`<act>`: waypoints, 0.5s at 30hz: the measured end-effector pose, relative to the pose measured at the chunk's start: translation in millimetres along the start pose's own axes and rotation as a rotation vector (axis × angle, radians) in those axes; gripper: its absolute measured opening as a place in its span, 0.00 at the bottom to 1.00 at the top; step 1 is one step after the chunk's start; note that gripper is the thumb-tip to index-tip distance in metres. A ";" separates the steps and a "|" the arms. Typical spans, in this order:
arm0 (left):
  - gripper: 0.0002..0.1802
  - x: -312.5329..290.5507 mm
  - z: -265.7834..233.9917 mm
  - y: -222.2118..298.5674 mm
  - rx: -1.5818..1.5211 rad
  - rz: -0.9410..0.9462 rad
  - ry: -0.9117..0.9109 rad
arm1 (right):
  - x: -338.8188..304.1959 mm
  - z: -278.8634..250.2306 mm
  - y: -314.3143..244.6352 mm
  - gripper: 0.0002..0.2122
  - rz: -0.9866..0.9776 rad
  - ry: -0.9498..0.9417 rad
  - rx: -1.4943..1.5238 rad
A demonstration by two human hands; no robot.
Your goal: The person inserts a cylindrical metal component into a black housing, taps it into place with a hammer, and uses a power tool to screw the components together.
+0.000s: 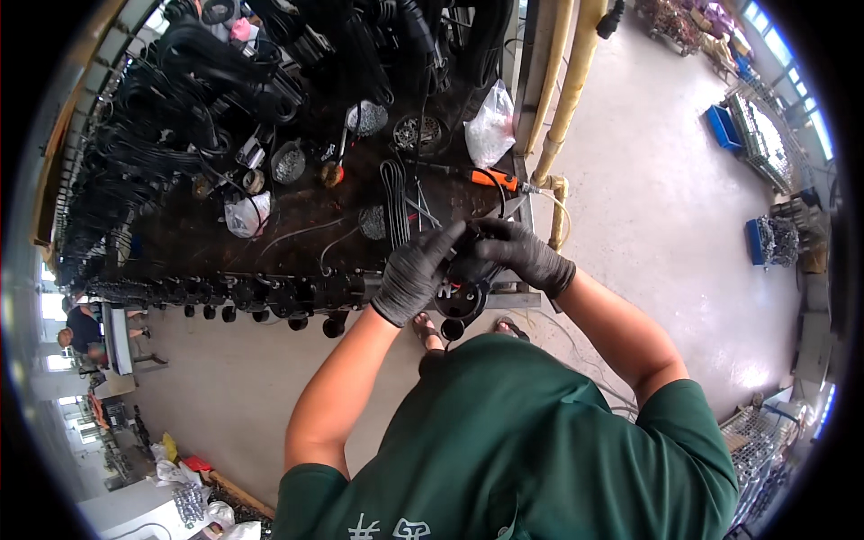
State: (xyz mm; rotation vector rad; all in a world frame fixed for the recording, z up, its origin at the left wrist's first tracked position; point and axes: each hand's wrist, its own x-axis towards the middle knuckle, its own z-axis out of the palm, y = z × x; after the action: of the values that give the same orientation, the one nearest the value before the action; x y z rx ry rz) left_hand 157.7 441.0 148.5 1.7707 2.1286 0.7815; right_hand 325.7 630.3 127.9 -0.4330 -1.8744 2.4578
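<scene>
At the table's near edge, both my hands, in dark grey gloves, meet around a black plastic part (472, 267). My left hand (409, 277) has its fingers against the part's left side. Curled over it from the right is my right hand (526, 256). The fingers hide much of the part, so its exact kind is unclear. Just below sits a round black housing (461, 304) with something small and light-coloured inside. A bundled black cable (394, 200) lies beyond my left hand. Beyond my right hand is an orange power screwdriver (494, 178).
Bowls of small metal parts (288, 164) and clear plastic bags (491, 128) stand on the dark table (193, 236). Black cable coils (184, 58) heap at the far left. Several black housings (270, 293) line the near edge. Yellow pipes (560, 99) rise at the right.
</scene>
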 end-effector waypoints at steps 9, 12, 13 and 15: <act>0.50 -44.3 38.7 -12.6 -0.382 0.022 0.315 | -18.8 44.8 13.9 0.26 0.046 0.217 0.561; 0.48 -39.8 35.8 -11.5 -0.188 0.331 0.506 | -23.1 58.6 7.3 0.27 0.021 0.284 0.390; 0.48 -43.2 39.8 -12.1 -0.197 0.317 0.513 | -24.6 61.8 6.5 0.28 -0.029 0.326 0.258; 0.38 -45.6 48.4 -14.2 -0.148 0.330 0.548 | -27.9 69.6 2.2 0.27 -0.027 0.352 0.181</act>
State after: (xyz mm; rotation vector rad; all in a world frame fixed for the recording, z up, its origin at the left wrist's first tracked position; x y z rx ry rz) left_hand 181.3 406.7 94.8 2.0232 2.0136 1.6263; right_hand 336.9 558.9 148.3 -0.7664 -1.4979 2.3184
